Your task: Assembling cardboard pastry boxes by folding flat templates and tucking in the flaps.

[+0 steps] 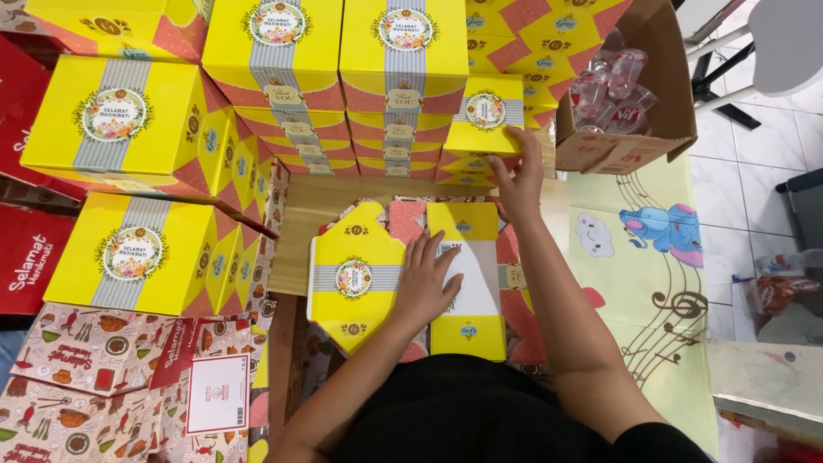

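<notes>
At the far left of the floor lie red flat cartons [26, 257] and, nearer the person, patterned flat sheets [77, 377]. Beside them rise stacks of assembled yellow boxes [137, 257], with more piled along the far edge. In the middle, on a wooden board [300, 214], lies an unfolded yellow box blank [360, 274] — spread flat, its flaps out to every side. The left hand [424, 287] rests palm down on the blank's white inner panel, fingers spread, grasping nothing. The right hand [521, 176] reaches to the far edge and touches the side of a small assembled yellow box [484, 116]; its grip looks loose, fingers only laid against it. Further right stands a brown carton [660, 129] holding clear plastic cups — beside it a cartoon play mat [643, 249].
</notes>
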